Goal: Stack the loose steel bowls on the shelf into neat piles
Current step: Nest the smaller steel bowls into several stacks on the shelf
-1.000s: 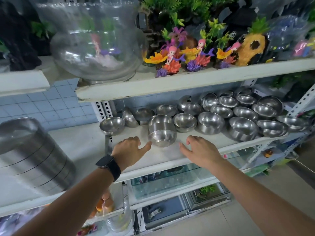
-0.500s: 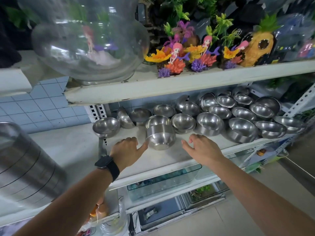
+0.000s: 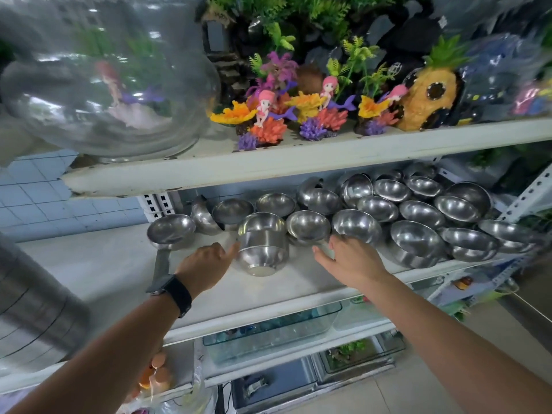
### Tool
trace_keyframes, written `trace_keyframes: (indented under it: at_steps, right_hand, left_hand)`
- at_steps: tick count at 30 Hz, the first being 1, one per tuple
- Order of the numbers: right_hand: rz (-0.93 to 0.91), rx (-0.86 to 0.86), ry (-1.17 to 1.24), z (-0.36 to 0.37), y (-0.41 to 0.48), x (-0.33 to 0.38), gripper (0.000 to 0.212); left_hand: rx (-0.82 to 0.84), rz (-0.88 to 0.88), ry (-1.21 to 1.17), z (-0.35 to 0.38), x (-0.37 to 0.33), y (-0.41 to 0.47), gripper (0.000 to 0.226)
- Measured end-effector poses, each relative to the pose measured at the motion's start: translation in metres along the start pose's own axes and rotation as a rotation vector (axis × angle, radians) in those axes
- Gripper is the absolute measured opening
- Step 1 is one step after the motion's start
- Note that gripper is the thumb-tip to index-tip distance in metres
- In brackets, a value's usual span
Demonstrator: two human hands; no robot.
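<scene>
Right hand (image 3: 351, 259) crept toward shiny round steel bowls (image 3: 357, 225); fingers spread, empty.

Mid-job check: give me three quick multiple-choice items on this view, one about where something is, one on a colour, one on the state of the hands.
1. Where does the stack of bowls stand?
A. On the top shelf beside the glass fishbowl
B. At the front of the bowl shelf, between the two hands
C. On the floor

2. What colour is the watch strap on the left wrist?
A. Black
B. Red
C. White

3. What is the right hand doing?
A. Gripping a bowl lifted off the shelf
B. Open, fingers spread, holding nothing
C. Out of view

Answers:
1 B: the stack sits on the white shelf with the left hand at its left side and the right hand to its right.
2 A: the watch has a black band.
3 B: its spread fingers reach toward the loose bowls, closed on none.
</scene>
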State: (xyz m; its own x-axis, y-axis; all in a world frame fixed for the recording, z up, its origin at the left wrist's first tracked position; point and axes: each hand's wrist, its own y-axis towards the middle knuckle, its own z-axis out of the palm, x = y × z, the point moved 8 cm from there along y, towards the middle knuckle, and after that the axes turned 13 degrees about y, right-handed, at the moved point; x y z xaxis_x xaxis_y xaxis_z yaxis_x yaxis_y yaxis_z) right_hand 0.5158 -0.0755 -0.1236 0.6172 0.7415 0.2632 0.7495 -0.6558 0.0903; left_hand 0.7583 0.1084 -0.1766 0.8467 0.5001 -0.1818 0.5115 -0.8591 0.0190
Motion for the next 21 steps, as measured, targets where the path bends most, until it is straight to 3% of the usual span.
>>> trace_keyframes:
  at_steps: [4, 7, 8, 10, 11, 13, 16, 21]
  right_hand:
    - [0.118, 0.018, 0.029, -0.013, -0.003, -0.034, 0.065]
    - [0.222, -0.002, 0.016, -0.024, -0.001, -0.068, 0.077]
    - [0.258, -0.004, 0.018, -0.026, 0.000, -0.080, 0.083]
    - [0.347, -0.015, 0.060, -0.029, 0.003, -0.101, 0.082]
    - [0.394, -0.025, 0.094, -0.029, 0.004, -0.110, 0.077]
    - [0.459, -0.040, 0.157, -0.024, 0.007, -0.124, 0.073]
    - [0.535, -0.033, 0.219, -0.012, 0.009, -0.136, 0.073]
    - [0.609, -0.051, 0.244, 0.004, 0.016, -0.143, 0.075]
  left_hand:
    - [0.008, 0.029, -0.033, 0.017, 0.007, 0.020, 0.097]
    - [0.117, -0.086, -0.164, 0.024, 0.003, 0.023, 0.091]
    - [0.143, -0.218, -0.272, 0.023, 0.010, 0.021, 0.081]
    - [0.164, -0.353, -0.418, 0.011, 0.000, 0.010, 0.041]
    - [0.129, -0.362, -0.378, 0.000, -0.007, 0.007, 0.045]
    - [0.308, -0.393, -0.397, 0.010, -0.015, 0.005, 0.064]
    - [0.379, -0.423, -0.493, 0.018, -0.019, 0.005, 0.077]
    - [0.484, -0.464, -0.653, 0.024, -0.033, 0.002, 0.077]
